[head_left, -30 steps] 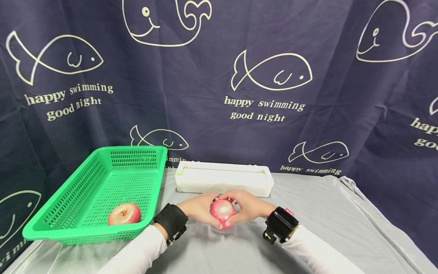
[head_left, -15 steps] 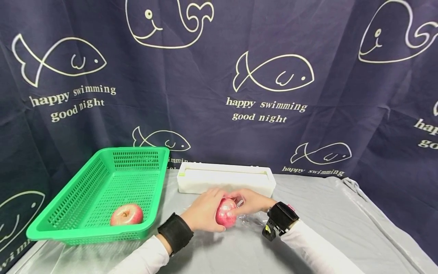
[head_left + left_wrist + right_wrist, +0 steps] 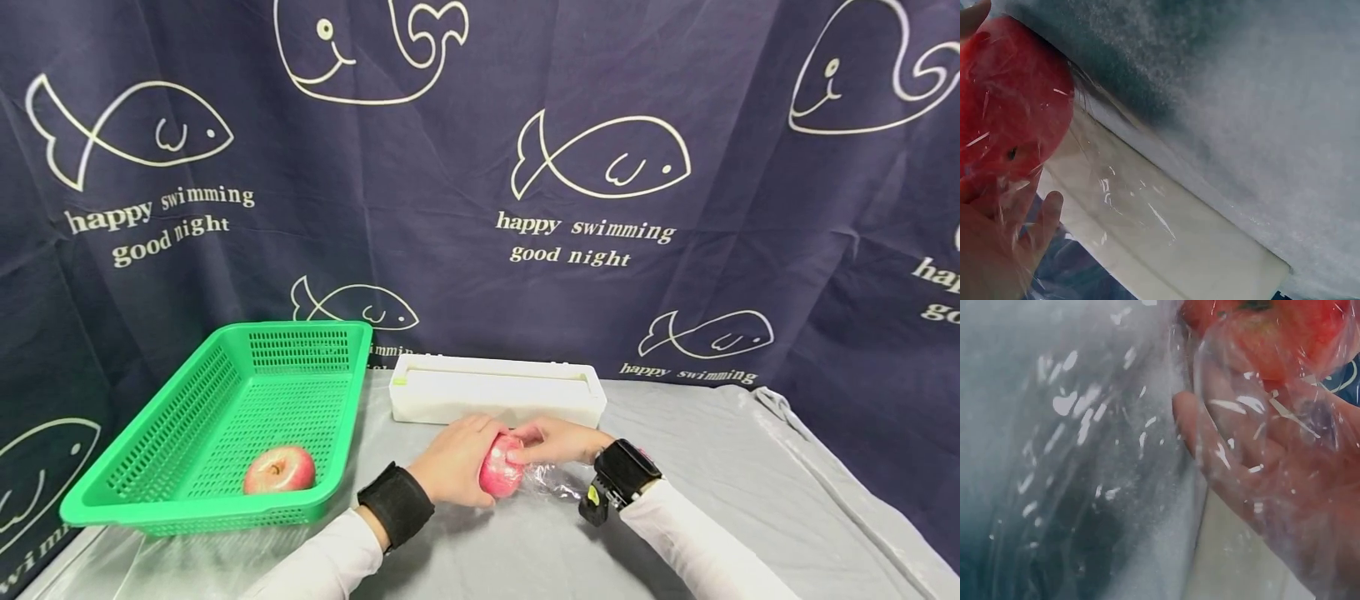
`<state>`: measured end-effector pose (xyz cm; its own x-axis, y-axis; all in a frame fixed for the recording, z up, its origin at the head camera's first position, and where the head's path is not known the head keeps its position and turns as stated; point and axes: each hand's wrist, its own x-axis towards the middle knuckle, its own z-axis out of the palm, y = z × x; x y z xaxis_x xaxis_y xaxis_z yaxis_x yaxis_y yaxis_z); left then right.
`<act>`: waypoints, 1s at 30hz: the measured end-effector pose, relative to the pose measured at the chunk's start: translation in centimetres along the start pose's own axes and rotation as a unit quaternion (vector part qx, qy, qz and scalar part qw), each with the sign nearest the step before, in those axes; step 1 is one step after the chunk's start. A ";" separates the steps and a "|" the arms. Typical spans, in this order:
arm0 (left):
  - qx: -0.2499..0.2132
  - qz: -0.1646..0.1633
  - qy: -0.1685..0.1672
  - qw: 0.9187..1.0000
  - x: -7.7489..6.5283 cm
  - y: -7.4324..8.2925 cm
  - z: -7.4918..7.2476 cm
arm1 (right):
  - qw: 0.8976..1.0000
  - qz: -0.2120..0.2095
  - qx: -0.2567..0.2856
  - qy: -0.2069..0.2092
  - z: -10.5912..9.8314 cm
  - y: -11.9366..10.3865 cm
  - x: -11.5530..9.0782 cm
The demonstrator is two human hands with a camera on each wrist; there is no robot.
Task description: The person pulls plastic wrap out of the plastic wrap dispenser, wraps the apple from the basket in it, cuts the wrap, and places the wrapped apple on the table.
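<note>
A red apple (image 3: 501,468), covered in clear plastic wrap, is held between both hands in the head view. My left hand (image 3: 455,461) grips it from the left, fingers curved round its far side and thumb low in front. At the apple's right side, my right hand (image 3: 558,442) pinches the plastic wrap (image 3: 553,481), its thumb against the fruit. Loose wrap trails right beneath this hand. In the right wrist view, crinkled film (image 3: 1085,406) hangs between the camera and the fingers (image 3: 1229,469). The left wrist view shows film stretched over the apple (image 3: 1016,100).
A long white box (image 3: 495,392) with a slot along its top stands just behind the hands. To the left is a green perforated basket (image 3: 341,433) with another apple (image 3: 280,471) inside. Grey cloth (image 3: 720,483) covers the table; a dark printed curtain (image 3: 450,183) hangs behind.
The apple has turned and shifted slightly right. My left hand has moved over its left side, while my right hand has drawn right, with loose wrap now showing beneath it.
</note>
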<state>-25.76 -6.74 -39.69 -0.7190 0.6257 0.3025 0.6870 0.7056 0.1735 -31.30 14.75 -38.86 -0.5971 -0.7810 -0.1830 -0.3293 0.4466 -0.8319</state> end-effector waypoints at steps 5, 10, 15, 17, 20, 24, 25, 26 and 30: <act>0.011 0.013 0.002 1.000 0.2 -0.2 0.3 | 1.000 0.004 -0.001 -0.004 0.1 0.3 -0.2; 0.014 0.024 0.013 1.000 0.4 -0.6 0.5 | 1.000 0.011 0.000 0.007 0.3 0.4 -0.4; -0.001 0.010 0.026 1.000 0.4 -0.8 0.7 | 1.000 0.009 0.003 0.030 0.7 0.5 -0.9; -0.019 -0.001 0.032 0.999 0.3 -0.8 0.7 | 0.999 0.009 0.004 0.042 0.8 0.6 -1.3; -0.041 -0.006 0.060 0.997 0.2 -1.1 0.6 | 0.998 0.013 0.007 0.063 0.6 0.7 -2.1; -0.044 -0.004 0.109 0.993 0.3 -1.5 -0.2 | 0.994 0.028 0.042 0.092 0.0 0.5 -3.5; -0.042 -0.005 0.117 0.992 0.3 -1.6 -0.5 | 0.993 0.033 0.056 0.098 -0.2 0.4 -3.9; -0.042 -0.007 0.122 0.992 0.3 -1.7 -0.8 | 0.992 0.036 0.071 0.100 -0.3 0.4 -4.2; -0.044 -0.017 0.140 0.989 0.1 -1.8 -1.7 | 0.987 0.047 0.123 0.097 -0.8 0.2 -5.5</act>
<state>-26.87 -8.50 -38.39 -0.6935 0.4771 0.5399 0.6779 0.6859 0.2647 -28.65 19.45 -37.58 -0.7531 -0.6325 -0.1810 -0.0925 0.3742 -0.9227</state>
